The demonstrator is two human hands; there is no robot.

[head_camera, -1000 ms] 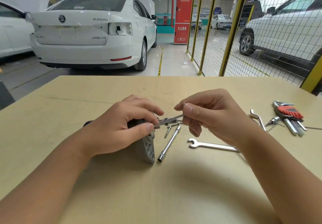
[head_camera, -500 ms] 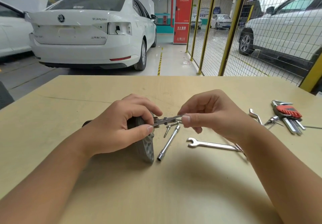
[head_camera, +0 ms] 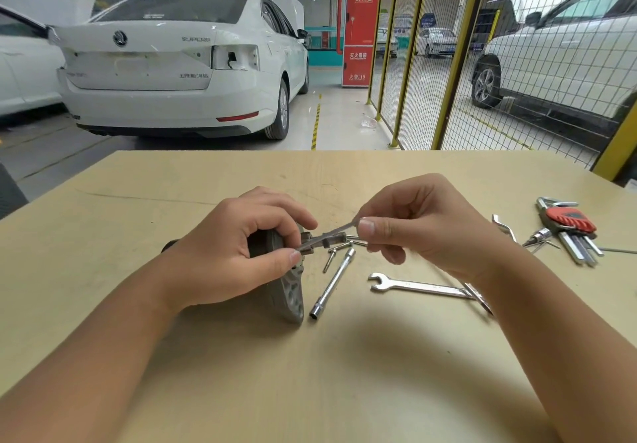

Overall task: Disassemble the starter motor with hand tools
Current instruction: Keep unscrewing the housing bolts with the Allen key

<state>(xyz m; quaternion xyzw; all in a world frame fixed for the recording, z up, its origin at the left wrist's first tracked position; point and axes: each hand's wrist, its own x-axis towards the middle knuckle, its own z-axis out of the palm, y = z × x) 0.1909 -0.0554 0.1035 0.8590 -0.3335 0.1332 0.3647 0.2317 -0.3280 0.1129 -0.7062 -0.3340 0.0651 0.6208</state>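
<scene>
Roughly at the middle of the desk lies the starter motor, its grey end flange facing right. From its left, the left hand wraps over the motor's body, fingers curled round it and the thumb pressed against the flange near a small stud. Just right of the motor, a thin flat wrench slants up from that stud to the right hand, which pinches its upper end between thumb and forefinger, the other fingers loosely bent. Below the wrench, right of the motor, a short bolt and a long socket bar lie on the desk. Further right rests an open-end spanner, partly under the right wrist. Well right of the motor, a bent wrench and a red-holdered hex key set sit near the desk's edge.
</scene>
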